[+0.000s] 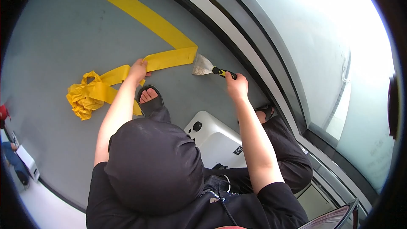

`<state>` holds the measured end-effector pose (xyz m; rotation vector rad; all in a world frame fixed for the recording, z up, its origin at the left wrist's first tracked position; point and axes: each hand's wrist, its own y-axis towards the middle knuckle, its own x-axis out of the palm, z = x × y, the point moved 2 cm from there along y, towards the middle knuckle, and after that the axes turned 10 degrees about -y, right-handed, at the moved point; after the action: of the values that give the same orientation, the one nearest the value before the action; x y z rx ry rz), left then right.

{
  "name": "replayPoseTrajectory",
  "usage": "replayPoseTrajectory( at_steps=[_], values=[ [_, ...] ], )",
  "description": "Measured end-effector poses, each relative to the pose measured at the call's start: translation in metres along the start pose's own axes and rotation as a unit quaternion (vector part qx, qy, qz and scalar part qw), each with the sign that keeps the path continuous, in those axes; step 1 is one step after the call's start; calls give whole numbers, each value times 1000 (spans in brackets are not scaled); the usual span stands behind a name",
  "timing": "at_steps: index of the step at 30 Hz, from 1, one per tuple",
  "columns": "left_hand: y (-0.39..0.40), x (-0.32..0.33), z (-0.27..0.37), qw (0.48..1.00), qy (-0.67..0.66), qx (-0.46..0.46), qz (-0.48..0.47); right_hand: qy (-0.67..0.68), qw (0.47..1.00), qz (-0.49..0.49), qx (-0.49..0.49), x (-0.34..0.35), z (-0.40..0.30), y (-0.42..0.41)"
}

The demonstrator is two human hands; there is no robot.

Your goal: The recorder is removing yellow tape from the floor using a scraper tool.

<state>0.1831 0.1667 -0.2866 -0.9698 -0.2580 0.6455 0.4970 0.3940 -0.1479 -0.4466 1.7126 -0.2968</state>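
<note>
My left hand (137,71) grips a strip of yellow floor tape (171,59), which is peeled up and folded back on itself at a sharp corner. Beyond the fold, the stuck-down tape line (133,11) runs away across the grey floor (63,35). The black-and-yellow handle of a putty knife (203,65) is in my right hand (237,86). Its broad, stained metal blade points left, close beside the fold; whether it touches the tape I cannot tell. Left of my left hand lies a crumpled wad of yellow tape (84,97), with loose strips trailing under my forearm.
Between my legs is a white plastic casing (216,136) with a black knob. My sandalled left foot (148,96) is near the loose tape. A dark-edged frame with glass panels (318,54) curves along the right. Part of another person (16,159) shows at the left rim.
</note>
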Motion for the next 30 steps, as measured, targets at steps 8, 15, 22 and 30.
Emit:
replayPoseTrajectory(
  at_steps=[8,15,22,30],
  values=[
    [-11,4,11,1000,-2,14,16,-16,1000,-21,9,-1,-7,-5],
    [-18,7,16,999,15,20,30,-34,999,-28,29,2,-13,-8],
    [-11,5,11,999,23,33,31,-20,1000,-8,18,10,-7,-7],
    [-15,14,14,998,36,26,39,-3,999,10,35,14,7,-3]
  ],
)
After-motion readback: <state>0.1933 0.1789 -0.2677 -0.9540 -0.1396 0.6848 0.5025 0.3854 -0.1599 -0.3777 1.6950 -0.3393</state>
